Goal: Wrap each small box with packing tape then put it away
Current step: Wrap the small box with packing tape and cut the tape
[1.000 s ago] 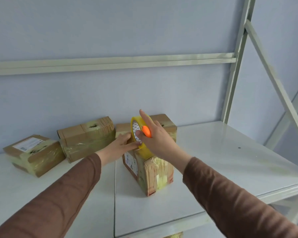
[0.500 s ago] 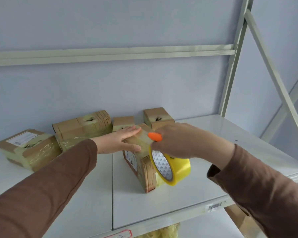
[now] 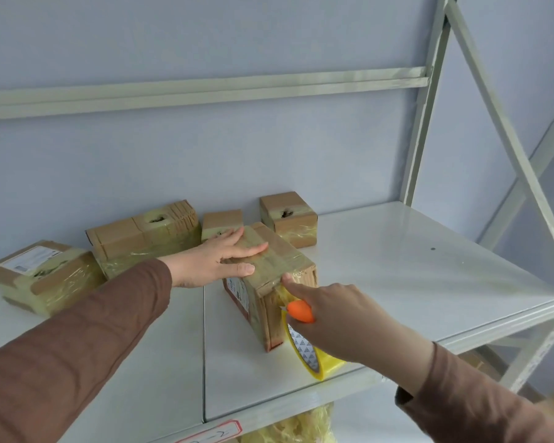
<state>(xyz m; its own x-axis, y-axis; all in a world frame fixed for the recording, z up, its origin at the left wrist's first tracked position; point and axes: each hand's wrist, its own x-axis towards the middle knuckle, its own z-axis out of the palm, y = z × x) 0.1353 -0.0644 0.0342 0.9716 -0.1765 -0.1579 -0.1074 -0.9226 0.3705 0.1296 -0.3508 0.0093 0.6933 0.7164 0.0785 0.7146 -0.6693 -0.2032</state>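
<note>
Head view: box lengthwise toward wearer, left hand flat on top, right hand gripping tape roll against near end, probably.

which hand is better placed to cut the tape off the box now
Right. The right hand already holds the yellow tape roll and the small orange cutter beside the taped cardboard box, index finger pressing the strip. The left hand lies flat on top, steadying the box.

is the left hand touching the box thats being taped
Touching. The head view shows the left hand lying flat on top of the box, fingers spread over its taped upper face with no gap.
</note>
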